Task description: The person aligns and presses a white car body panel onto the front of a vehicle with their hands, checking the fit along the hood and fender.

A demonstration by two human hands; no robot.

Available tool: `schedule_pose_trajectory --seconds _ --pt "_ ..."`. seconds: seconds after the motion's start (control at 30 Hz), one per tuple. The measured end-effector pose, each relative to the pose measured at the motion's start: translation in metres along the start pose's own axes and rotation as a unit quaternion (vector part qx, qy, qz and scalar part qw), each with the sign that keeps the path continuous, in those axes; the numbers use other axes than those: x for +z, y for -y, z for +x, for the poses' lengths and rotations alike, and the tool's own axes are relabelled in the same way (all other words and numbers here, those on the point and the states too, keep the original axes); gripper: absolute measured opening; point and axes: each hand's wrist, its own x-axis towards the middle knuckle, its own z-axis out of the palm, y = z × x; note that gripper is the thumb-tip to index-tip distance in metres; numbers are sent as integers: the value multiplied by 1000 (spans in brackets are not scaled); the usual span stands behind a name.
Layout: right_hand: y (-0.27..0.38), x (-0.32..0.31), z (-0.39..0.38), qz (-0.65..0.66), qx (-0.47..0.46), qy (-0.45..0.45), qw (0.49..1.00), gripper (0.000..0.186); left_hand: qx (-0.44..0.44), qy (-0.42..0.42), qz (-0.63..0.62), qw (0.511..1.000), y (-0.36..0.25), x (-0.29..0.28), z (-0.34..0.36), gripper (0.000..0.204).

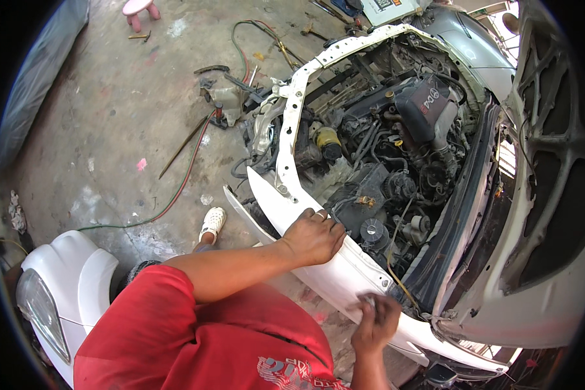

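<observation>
**Desk:** What have you got on the head view?

**Me:** I'm looking down at a white car's open engine bay (396,149); I'll place everything from that. Along its near edge runs a white front panel (325,273), a long painted strip slanting from the bay's left corner down toward the lower right.

**Desk:** Hands?

**Me:** My left hand (313,235) lies on top of that panel, about midway along the bay's near edge, fingers curled over the rim toward the engine, gripping the panel edge. My right hand (374,320) is further down the same strip, below the bay, fingers bunched and pressed against the white surface. There seems to be something small and pale under the fingertips, but I cannot tell what, or whether it is pinched.

**Desk:** Anything around it?

**Me:** The raised hood (552,195) stands to the right of the bay, underside showing. Left of the bay, on the concrete floor (110,130), red and green hoses (188,175) trail past loose parts. Well to the lower left of the bay a detached white fender with a headlamp (58,292) lies on the floor. A pink stool (138,10) stands far off, up and left of the bay.
</observation>
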Motion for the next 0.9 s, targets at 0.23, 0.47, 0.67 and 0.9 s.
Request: schedule_pose_trajectory --seconds 0.23,0.47,0.67,0.9 --pt "44 118 183 -147 -124 263 946 17 26 -2 2 1000 8 22 -11 32" --pt "7 169 227 -247 -133 402 871 15 -20 -30 -44 998 -4 11 -9 31" --pt "10 190 234 -326 -184 450 811 21 -14 -78 -43 996 -3 18 -11 32" --pt "13 206 223 -378 -167 440 797 20 6 -83 -60 995 -2 18 -12 31"
